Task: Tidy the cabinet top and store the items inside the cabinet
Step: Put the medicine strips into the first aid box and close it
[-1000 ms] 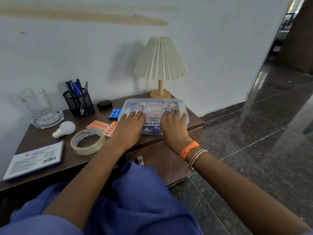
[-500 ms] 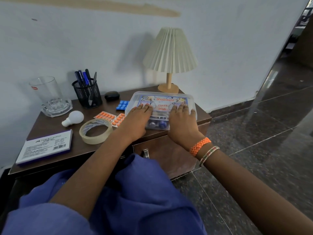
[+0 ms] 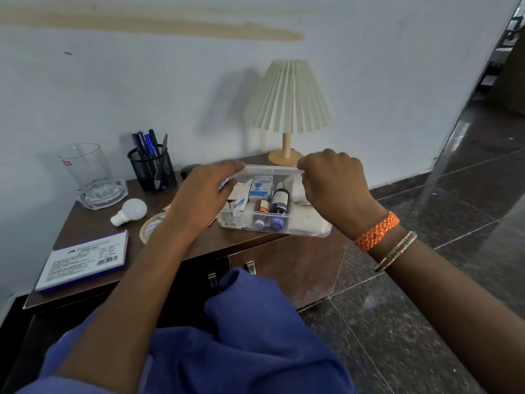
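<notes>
Step in hand: opening the clear first-aid box, a judgement from the lid standing raised along the box's far edge with the contents bared.
Box place: near the front right corner of the worktop, its right end close to the right edge.
Left hand: fingers straight and together, laid along the lid's left end.
Right hand: fingers curled, pinching the lid's right end.
Contents: small bottles, cartons and white dressings fill the box.
Still on top: glass in an ashtray at the back left corner, pen holder beside it, bulb, tape roll partly hidden by the left forearm, stamp pad box at the front left edge, lamp at the back right.
Cabinet doors: closed, below the front edge.
Next move: probably free the lid fully and set it aside, then gather loose small items into the box; both hands must keep it level so nothing spills.
</notes>
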